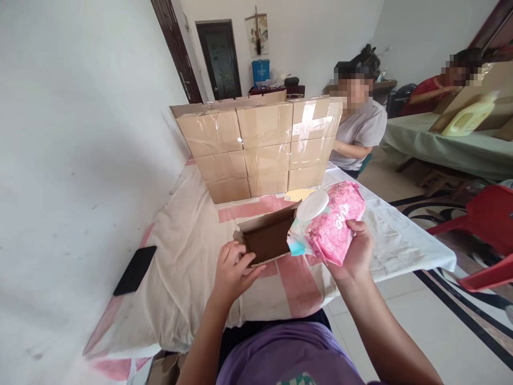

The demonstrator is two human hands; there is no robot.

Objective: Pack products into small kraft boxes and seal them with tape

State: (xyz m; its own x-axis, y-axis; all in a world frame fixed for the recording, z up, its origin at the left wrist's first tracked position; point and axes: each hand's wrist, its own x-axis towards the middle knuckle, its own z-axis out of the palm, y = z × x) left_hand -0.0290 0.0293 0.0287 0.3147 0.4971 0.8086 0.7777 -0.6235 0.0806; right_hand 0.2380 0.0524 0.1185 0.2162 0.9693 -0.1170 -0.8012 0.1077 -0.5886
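My left hand (232,270) grips the near edge of a small open cardboard box (267,239) that rests on the cloth-covered table (188,272). My right hand (356,251) holds a pink pack of wet wipes (334,224) with a white round lid, tilted, its lower end at the box's open right side. The pack is partly over the box opening; whether it touches the cardboard I cannot tell.
A wall of several taped cardboard boxes (260,144) stands at the table's far side. A black phone (135,270) lies at the left. A seated person (358,128) is behind the boxes, another person (441,85) at a green table. Red plastic chair (489,224) at right.
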